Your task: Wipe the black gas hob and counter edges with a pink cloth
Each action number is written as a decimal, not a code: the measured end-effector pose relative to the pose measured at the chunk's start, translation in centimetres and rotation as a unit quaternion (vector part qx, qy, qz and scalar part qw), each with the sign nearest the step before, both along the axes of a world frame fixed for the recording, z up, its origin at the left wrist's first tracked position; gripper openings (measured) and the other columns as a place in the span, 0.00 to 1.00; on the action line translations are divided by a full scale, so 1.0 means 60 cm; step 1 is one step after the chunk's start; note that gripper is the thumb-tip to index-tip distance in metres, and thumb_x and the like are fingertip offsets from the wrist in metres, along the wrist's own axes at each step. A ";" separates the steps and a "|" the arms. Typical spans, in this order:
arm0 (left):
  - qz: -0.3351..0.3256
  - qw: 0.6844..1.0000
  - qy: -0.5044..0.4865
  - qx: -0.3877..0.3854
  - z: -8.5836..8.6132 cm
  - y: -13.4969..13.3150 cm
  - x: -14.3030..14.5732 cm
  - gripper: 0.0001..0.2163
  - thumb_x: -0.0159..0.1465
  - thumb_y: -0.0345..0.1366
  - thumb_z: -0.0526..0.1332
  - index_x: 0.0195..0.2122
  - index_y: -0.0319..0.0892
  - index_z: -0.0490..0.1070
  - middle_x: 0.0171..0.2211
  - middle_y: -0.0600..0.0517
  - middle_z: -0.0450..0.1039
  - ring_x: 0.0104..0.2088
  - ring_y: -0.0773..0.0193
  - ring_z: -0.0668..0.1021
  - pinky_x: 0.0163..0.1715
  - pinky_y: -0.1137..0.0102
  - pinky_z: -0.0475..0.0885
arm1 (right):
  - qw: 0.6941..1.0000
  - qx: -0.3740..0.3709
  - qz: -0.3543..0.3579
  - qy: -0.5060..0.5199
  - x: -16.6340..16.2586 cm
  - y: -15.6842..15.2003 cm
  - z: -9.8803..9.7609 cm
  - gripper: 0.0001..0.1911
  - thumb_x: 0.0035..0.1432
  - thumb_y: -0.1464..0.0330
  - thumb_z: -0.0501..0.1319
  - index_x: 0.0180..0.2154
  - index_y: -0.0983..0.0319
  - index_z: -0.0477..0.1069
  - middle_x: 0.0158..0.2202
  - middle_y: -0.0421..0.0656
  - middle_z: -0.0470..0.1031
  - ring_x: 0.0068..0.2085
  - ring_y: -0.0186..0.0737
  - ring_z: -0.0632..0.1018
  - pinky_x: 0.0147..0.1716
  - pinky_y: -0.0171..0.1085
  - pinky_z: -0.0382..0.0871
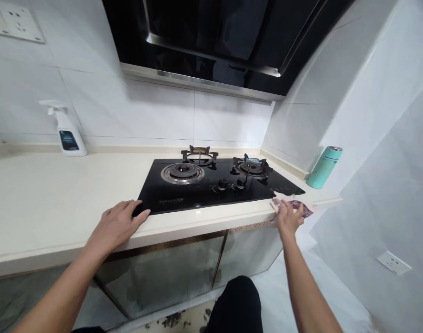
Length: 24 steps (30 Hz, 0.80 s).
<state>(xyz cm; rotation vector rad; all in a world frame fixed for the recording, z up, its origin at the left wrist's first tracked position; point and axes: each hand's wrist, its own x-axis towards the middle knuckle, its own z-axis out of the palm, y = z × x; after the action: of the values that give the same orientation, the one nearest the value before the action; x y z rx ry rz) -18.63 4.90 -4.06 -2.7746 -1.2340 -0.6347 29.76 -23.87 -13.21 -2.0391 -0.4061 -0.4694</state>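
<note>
My left hand (116, 224) lies flat and open on the cream countertop (52, 199), its fingertips touching the front left corner of the black glass gas hob (204, 192). My right hand (288, 217) rests at the counter's front edge, right of the hob, with its fingers pressed on a purplish patterned cloth (303, 209). The hob has two burners with pan supports and one bare burner ring at the left. Two black knobs (231, 183) sit in its middle front.
A white spray bottle (67, 134) stands at the back left by the tiled wall. A teal flask (324, 167) stands in the right corner. A black range hood (211, 41) hangs overhead. Glass-fronted cabinets run below the counter; a wall socket (393, 262) is low right.
</note>
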 end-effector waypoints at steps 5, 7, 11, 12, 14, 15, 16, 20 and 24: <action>0.007 1.000 0.007 -0.011 0.000 -0.006 -0.001 0.33 0.70 0.55 0.44 0.64 0.37 0.69 0.63 0.38 0.72 0.66 0.43 0.70 0.63 0.50 0.65 | 0.991 0.034 0.061 -0.118 -0.227 0.094 -0.030 0.27 0.71 0.54 0.48 0.60 0.61 0.72 0.74 0.59 0.40 0.71 0.78 0.46 0.61 0.77 0.50; 0.007 1.000 0.010 -0.014 0.002 -0.009 -0.002 0.32 0.70 0.54 0.44 0.64 0.37 0.69 0.64 0.38 0.71 0.67 0.45 0.69 0.63 0.51 0.65 | 0.985 0.009 0.089 -0.150 -0.317 0.124 -0.038 0.27 0.71 0.57 0.50 0.65 0.60 0.67 0.74 0.61 0.39 0.71 0.80 0.46 0.58 0.80 0.53; 0.015 1.000 0.000 -0.014 0.002 -0.015 -0.003 0.31 0.71 0.54 0.46 0.64 0.38 0.70 0.64 0.38 0.71 0.67 0.45 0.69 0.64 0.50 0.64 | 0.964 -0.145 0.152 -0.164 -0.449 0.153 -0.052 0.33 0.69 0.58 0.57 0.71 0.59 0.58 0.71 0.64 0.50 0.69 0.83 0.54 0.55 0.81 0.56; 0.013 1.000 -0.004 -0.013 0.001 -0.016 -0.003 0.31 0.71 0.53 0.46 0.63 0.38 0.70 0.64 0.38 0.72 0.67 0.45 0.69 0.64 0.50 0.64 | 0.954 -0.166 0.178 -0.177 -0.469 0.155 -0.053 0.33 0.68 0.59 0.58 0.71 0.57 0.58 0.70 0.63 0.54 0.67 0.82 0.56 0.54 0.81 0.57; 0.005 1.000 -0.013 -0.011 0.000 -0.017 -0.005 0.29 0.71 0.53 0.48 0.63 0.38 0.71 0.63 0.38 0.73 0.66 0.46 0.70 0.64 0.51 0.65 | 0.936 -0.166 0.222 -0.215 -0.489 0.156 -0.049 0.30 0.68 0.60 0.58 0.70 0.52 0.61 0.68 0.58 0.60 0.64 0.80 0.61 0.53 0.78 0.60; 0.002 1.000 -0.019 -0.010 -0.001 -0.016 -0.006 0.29 0.71 0.53 0.48 0.62 0.39 0.72 0.63 0.38 0.73 0.66 0.46 0.71 0.64 0.51 0.65 | 0.930 -0.155 0.237 -0.234 -0.490 0.155 -0.042 0.28 0.68 0.61 0.57 0.68 0.50 0.64 0.67 0.55 0.62 0.62 0.79 0.63 0.52 0.75 0.61; -0.001 1.000 -0.024 -0.010 -0.002 -0.016 -0.007 0.28 0.71 0.53 0.49 0.62 0.39 0.72 0.62 0.38 0.73 0.66 0.46 0.71 0.64 0.51 0.65 | 0.926 -0.142 0.245 -0.250 -0.486 0.154 -0.032 0.26 0.68 0.61 0.56 0.66 0.49 0.67 0.66 0.53 0.64 0.61 0.76 0.64 0.52 0.73 0.62; -0.014 0.997 -0.067 -0.027 -0.004 -0.017 -0.013 0.27 0.71 0.53 0.51 0.62 0.41 0.72 0.63 0.40 0.73 0.66 0.47 0.71 0.65 0.50 0.65 | 0.923 -0.085 0.258 -0.274 -0.455 0.163 0.027 0.20 0.69 0.63 0.55 0.59 0.51 0.74 0.59 0.52 0.69 0.56 0.65 0.67 0.51 0.63 0.63; -0.065 0.980 -0.188 0.019 -0.005 -0.050 -0.007 0.24 0.72 0.50 0.53 0.63 0.44 0.70 0.64 0.42 0.71 0.67 0.49 0.70 0.68 0.52 0.64 | 0.933 -0.061 0.246 -0.254 -0.450 0.179 0.077 0.16 0.70 0.62 0.54 0.52 0.53 0.78 0.53 0.52 0.73 0.52 0.60 0.68 0.52 0.62 0.61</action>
<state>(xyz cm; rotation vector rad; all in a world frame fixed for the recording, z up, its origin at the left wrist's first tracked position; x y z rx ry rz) -19.02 1.90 -4.38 -2.8052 -1.0760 -1.2265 2.74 -13.12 -8.58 -1.8185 -1.2535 -0.6645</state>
